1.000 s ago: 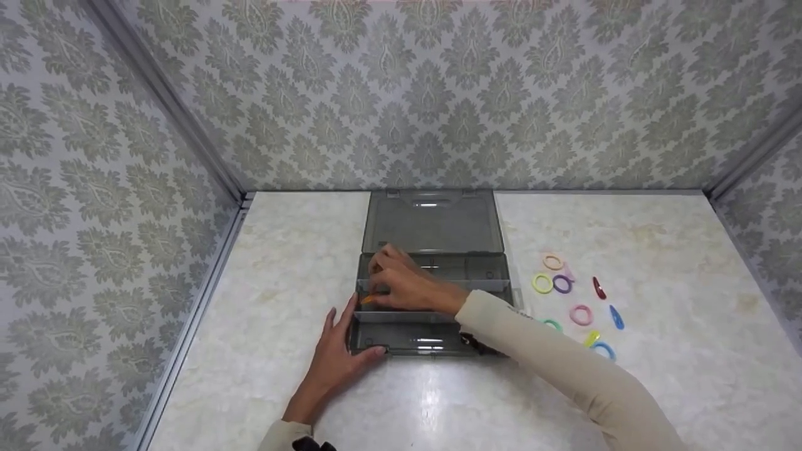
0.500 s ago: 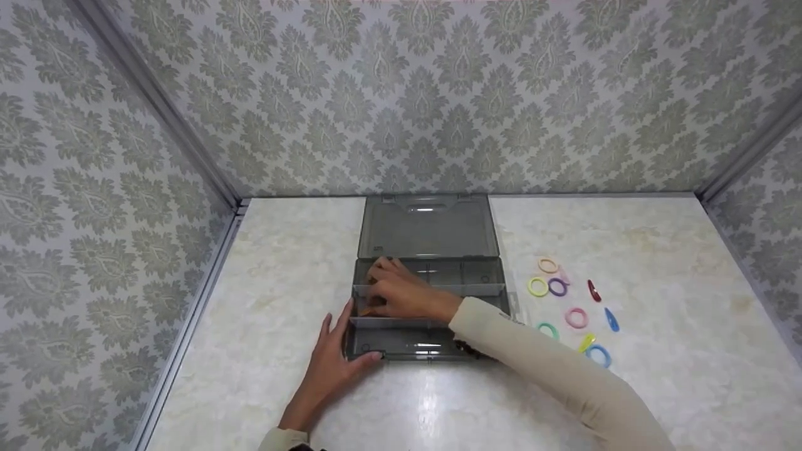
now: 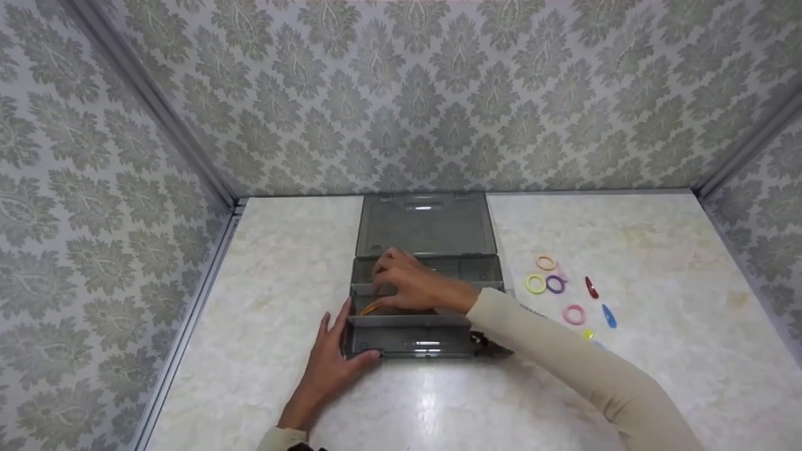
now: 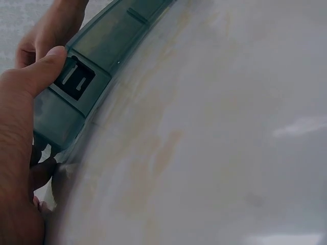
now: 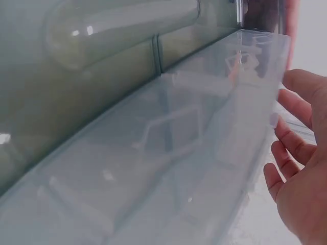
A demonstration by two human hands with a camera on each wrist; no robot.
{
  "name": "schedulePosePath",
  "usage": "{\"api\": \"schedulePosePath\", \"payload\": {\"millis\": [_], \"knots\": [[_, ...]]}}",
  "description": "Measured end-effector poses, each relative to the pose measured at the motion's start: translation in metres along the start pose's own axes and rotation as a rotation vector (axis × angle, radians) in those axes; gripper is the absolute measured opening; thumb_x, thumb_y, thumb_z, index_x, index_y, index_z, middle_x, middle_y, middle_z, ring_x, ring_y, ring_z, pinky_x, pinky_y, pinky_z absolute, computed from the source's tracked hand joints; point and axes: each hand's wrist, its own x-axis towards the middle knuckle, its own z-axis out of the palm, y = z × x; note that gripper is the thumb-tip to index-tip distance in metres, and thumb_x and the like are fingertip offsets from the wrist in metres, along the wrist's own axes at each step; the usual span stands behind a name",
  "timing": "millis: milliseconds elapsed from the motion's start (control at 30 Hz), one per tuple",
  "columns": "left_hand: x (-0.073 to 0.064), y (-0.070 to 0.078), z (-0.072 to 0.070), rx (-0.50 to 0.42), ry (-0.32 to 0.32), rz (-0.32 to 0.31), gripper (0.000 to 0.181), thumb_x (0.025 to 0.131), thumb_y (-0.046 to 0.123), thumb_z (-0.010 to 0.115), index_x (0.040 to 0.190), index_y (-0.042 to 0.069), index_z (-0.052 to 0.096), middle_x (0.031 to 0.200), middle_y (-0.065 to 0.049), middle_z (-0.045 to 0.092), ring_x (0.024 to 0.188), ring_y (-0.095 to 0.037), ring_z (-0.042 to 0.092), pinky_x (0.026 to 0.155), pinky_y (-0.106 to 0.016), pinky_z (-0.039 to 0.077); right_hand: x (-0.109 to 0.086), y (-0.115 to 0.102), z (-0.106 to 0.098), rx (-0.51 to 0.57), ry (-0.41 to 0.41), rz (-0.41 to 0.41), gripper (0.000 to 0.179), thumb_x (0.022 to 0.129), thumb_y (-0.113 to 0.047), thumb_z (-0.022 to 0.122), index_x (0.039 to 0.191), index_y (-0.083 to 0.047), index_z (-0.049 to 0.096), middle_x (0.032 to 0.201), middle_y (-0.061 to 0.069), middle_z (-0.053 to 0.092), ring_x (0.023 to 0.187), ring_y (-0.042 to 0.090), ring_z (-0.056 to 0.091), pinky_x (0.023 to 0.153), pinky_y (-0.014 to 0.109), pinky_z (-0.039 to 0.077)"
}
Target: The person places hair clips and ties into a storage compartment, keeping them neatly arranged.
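A dark see-through storage box [image 3: 401, 338] lies open, its lid [image 3: 429, 232] tipped back toward the wall. Clear dividers [image 3: 407, 321] run across it. In its middle compartment, by the left end, is an orange hair clip [image 3: 369, 308]. My right hand [image 3: 413, 285] is over that compartment just right of the clip; in the right wrist view its fingers [image 5: 291, 140] are loosely bent with nothing between them, beside a clear divider. My left hand [image 3: 332, 351] grips the box's front left corner, thumb [image 4: 48, 66] on the front by the latch [image 4: 75, 79], fingers along the left side.
Right of the box lie hair ties, among them orange [image 3: 546, 262], yellow [image 3: 536, 284], purple [image 3: 555, 284] and pink [image 3: 574, 314]. Near them are a red snap clip [image 3: 591, 287] and a blue one [image 3: 609, 316]. My right sleeve [image 3: 564, 351] covers part of this area.
My right hand has drawn slightly right and away from the orange hair clip, which now shows more in the compartment. My left hand keeps its grip on the box.
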Motion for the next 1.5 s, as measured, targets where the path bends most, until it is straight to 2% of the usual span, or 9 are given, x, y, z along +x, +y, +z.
{"api": "schedulePosePath", "payload": {"millis": [167,500,767,933,1167,1400,1500], "knots": [[0.000,0.002,0.000,0.018,-0.002,-0.019,0.116,0.086,0.061,0.091,0.177,0.026,0.028,0.175,-0.025,0.034,0.163,-0.059,0.018,0.119,-0.080,0.034,-0.017,0.009,-0.012,0.031,0.040,-0.009,0.015,0.098,-0.020,0.087,0.108,-0.009,0.085,0.126,0.012,0.071,0.120,0.031,0.055,0.105,0.055,0.047],[-0.002,0.000,0.004,0.037,0.004,-0.002,0.116,0.086,0.057,0.092,0.176,0.021,0.029,0.173,-0.026,0.039,0.161,-0.062,0.019,0.119,-0.081,0.033,-0.051,0.037,-0.027,0.147,0.103,0.078,0.016,0.097,-0.016,0.087,0.108,-0.004,0.084,0.125,0.013,0.070,0.120,0.034,0.054,0.105,0.062,0.041],[-0.006,-0.001,0.002,0.025,0.010,-0.031,0.117,0.085,0.059,0.092,0.176,0.022,0.030,0.174,-0.027,0.036,0.163,-0.059,0.018,0.120,-0.081,0.031,-0.072,0.055,-0.030,0.137,0.201,0.078,0.017,0.094,-0.014,0.089,0.106,-0.003,0.084,0.121,0.017,0.072,0.117,0.038,0.056,0.103,0.061,0.045],[-0.006,-0.002,0.001,0.029,-0.001,-0.025,0.115,0.086,0.060,0.090,0.177,0.025,0.028,0.174,-0.031,0.033,0.162,-0.060,0.019,0.118,-0.081,0.033,-0.091,0.066,-0.033,0.177,0.225,0.132,0.017,0.095,-0.012,0.088,0.108,-0.004,0.083,0.126,0.019,0.071,0.119,0.038,0.056,0.102,0.061,0.047],[-0.005,-0.001,0.000,0.026,-0.011,-0.019,0.115,0.087,0.062,0.089,0.177,0.027,0.027,0.175,-0.029,0.032,0.163,-0.059,0.017,0.119,-0.082,0.032,-0.120,0.084,-0.043,0.242,0.257,0.205,0.020,0.098,-0.013,0.086,0.114,-0.001,0.082,0.129,0.020,0.070,0.121,0.040,0.055,0.107,0.063,0.043],[-0.001,-0.001,0.001,0.042,0.013,0.027,0.115,0.086,0.059,0.090,0.176,0.023,0.029,0.172,-0.027,0.041,0.162,-0.060,0.021,0.117,-0.083,0.034,-0.147,0.098,-0.056,0.287,0.332,0.273,0.021,0.098,-0.011,0.085,0.116,0.000,0.081,0.131,0.020,0.070,0.127,0.041,0.055,0.110,0.064,0.044],[-0.001,-0.001,0.002,0.036,0.014,0.026,0.116,0.085,0.059,0.091,0.176,0.023,0.030,0.172,-0.025,0.040,0.162,-0.059,0.021,0.117,-0.082,0.034,-0.161,0.102,-0.061,0.310,0.372,0.315,0.023,0.098,-0.010,0.085,0.117,0.001,0.080,0.132,0.019,0.069,0.130,0.040,0.053,0.111,0.064,0.044]]}}
